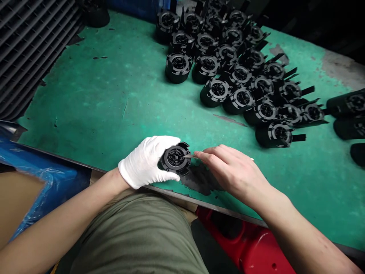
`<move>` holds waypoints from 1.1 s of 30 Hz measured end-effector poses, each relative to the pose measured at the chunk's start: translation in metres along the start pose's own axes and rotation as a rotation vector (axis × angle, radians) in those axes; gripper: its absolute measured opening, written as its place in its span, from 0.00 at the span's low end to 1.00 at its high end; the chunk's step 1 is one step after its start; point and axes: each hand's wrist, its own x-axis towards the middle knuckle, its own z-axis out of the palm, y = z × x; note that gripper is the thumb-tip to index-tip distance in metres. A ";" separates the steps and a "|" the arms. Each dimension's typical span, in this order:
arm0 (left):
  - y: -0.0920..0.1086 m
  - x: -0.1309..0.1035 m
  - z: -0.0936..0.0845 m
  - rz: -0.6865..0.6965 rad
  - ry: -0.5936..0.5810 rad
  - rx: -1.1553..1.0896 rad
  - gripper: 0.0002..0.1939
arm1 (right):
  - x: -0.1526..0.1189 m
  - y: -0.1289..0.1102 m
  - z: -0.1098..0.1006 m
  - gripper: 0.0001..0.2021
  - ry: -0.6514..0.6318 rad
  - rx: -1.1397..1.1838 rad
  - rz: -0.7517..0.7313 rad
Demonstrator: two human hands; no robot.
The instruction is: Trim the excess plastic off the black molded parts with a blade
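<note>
The gloved left hand (148, 161) grips a black round part (176, 158); the bare right hand (230, 171), at 3 o'clock, pinches a thin blade (188, 155) against it.

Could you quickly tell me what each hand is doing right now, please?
Left hand: gloved, closed around a round black part.
Right hand: bare, pinching a thin blade whose tip rests on the part's face.

White glove (148, 161), black part (176, 158), green table (108, 102).
</note>
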 end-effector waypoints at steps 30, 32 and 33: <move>0.005 0.004 -0.002 -0.024 -0.003 -0.020 0.39 | -0.010 -0.015 -0.003 0.15 0.050 0.069 0.074; 0.005 0.003 -0.002 -0.023 -0.003 -0.021 0.40 | -0.010 -0.019 -0.001 0.14 0.056 0.076 0.095; 0.005 0.003 -0.002 -0.019 -0.003 -0.023 0.40 | -0.010 -0.020 0.000 0.14 0.059 0.077 0.102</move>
